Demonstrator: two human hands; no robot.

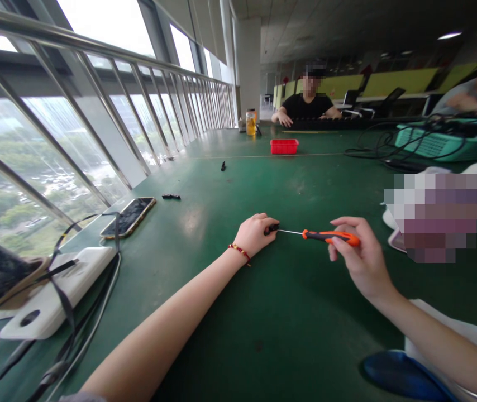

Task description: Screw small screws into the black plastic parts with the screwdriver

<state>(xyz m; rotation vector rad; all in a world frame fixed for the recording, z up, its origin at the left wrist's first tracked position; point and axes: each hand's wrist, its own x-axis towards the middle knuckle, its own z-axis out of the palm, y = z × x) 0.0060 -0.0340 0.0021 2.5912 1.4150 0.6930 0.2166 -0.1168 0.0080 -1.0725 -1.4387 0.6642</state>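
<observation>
My left hand (256, 233) rests on the green table (230, 301), fingers closed around a small black part (272, 228). A beaded bracelet circles that wrist. My right hand (358, 259) grips the orange handle of a screwdriver (331, 237), held level. Its thin metal shaft points left and its tip meets the black part at my left fingertips.
A phone (128, 216) lies at the left beside a white power bank (54, 296) with black cables. Small black pieces (171, 196) lie further out. A red bin (284, 146) and yellow jar (251, 123) stand far back. Two people sit at the far end. A railing lines the left.
</observation>
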